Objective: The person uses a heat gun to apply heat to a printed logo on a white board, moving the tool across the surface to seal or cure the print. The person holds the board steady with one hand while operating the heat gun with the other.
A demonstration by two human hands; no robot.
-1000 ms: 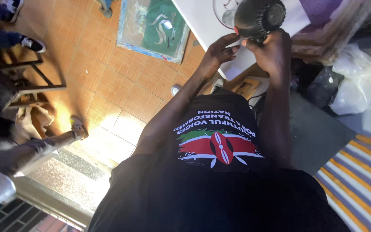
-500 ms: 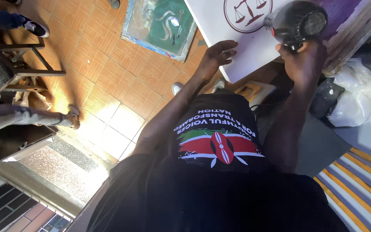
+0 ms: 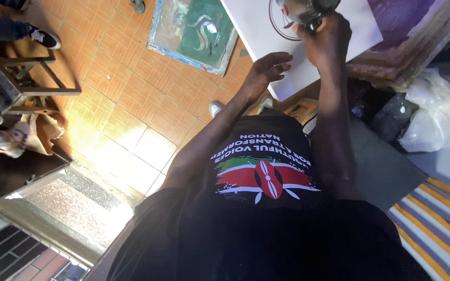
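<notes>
I'm watching the right hand [image 3: 325,39] gripping a dark, rounded handheld blower [image 3: 308,9], fingers wrapped tight round its handle; most of the tool is cropped off at the frame's top edge, so I can't tell which way the nozzle is pointing or whether it's running. It's hanging just above the white printed sheet [image 3: 339,31], right over the dark red round emblem [image 3: 282,23].

The left hand [image 3: 266,70] is lying open, palm down, fingertips pressing the sheet's near edge, just below and to the left of the grip. It's holding nothing.

Risks as I'm judging them:
- The sheet is overhanging the table edge under the left hand. If that hand is lifting while air is blowing, the sheet could be flapping or sliding off towards the tiled floor [image 3: 131,99].
- If the print is wet, the blower dipping any closer could be touching and smearing it. Clearance isn't readable from here.
- If it's blowing hot, the left fingertips are sitting near the airflow.
- The framed green screen [image 3: 194,31] is lying on the floor left of the grip, a trip hazard if the person is stepping back.
</notes>
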